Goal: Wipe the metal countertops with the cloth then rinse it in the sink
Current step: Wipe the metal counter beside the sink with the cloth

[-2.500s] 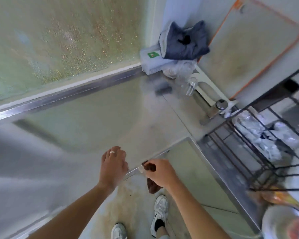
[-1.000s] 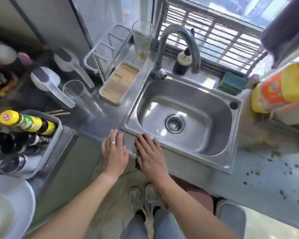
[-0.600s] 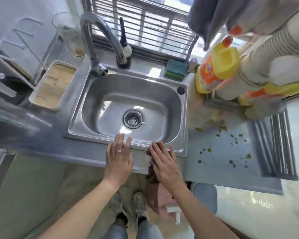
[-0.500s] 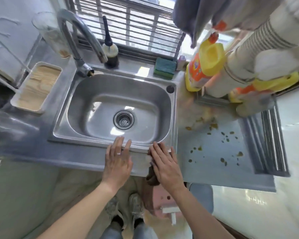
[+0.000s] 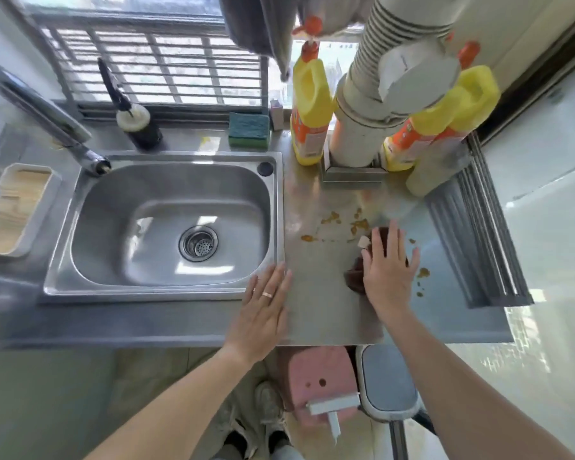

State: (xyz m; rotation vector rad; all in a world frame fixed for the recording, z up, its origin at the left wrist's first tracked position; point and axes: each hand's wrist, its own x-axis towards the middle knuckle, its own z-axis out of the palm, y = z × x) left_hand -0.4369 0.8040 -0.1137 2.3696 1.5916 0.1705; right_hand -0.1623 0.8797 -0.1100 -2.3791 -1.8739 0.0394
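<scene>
dark brown cloth (image 5: pixel 356 277) flat on stained countertop (image 5: pixel 319 293)

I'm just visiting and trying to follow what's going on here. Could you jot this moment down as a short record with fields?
setting: metal countertop beside a steel sink, under a window
right hand: pressed flat on a dark brown cloth
left hand: flat on the counter at the sink's corner, holding nothing
mess: orange-brown spots around the cloth
sink: empty, tap not running
behind: green sponge, yellow bottles
stage: wiping; rinse not yet done
</scene>
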